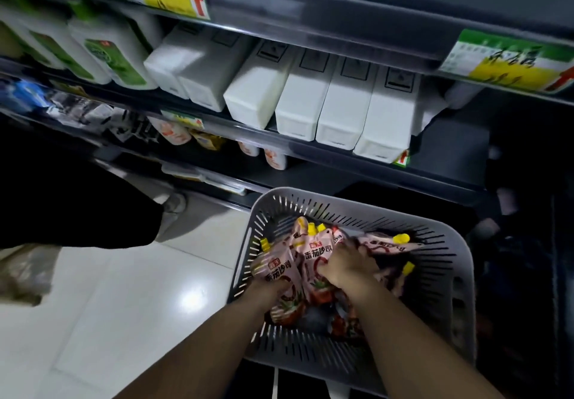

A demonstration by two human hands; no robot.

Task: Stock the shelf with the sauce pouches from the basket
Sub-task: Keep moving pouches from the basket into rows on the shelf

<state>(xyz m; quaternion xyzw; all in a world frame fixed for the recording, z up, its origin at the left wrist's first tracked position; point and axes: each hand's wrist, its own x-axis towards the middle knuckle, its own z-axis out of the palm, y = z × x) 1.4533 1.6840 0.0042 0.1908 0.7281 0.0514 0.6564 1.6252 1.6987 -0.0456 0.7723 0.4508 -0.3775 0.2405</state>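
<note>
The left forearm (217, 336) and right forearm (413, 330) are bare along all their visible length; the left hand (270, 290) and right hand (348, 265) are bare as well.

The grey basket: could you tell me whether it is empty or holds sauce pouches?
Not empty: several pink, yellow-capped sauce pouches lie piled inside the basket.

The left hand (269, 290) has its fingers buried under the sauce pouches (313, 258) (grip unreadable), and the right hand (348, 266) sinks its fingertips among them. The basket (310, 349) loses its near corner past the bottom edge. Packets (77, 112) at the left end of the shelf (310, 147) are a blur.
</note>
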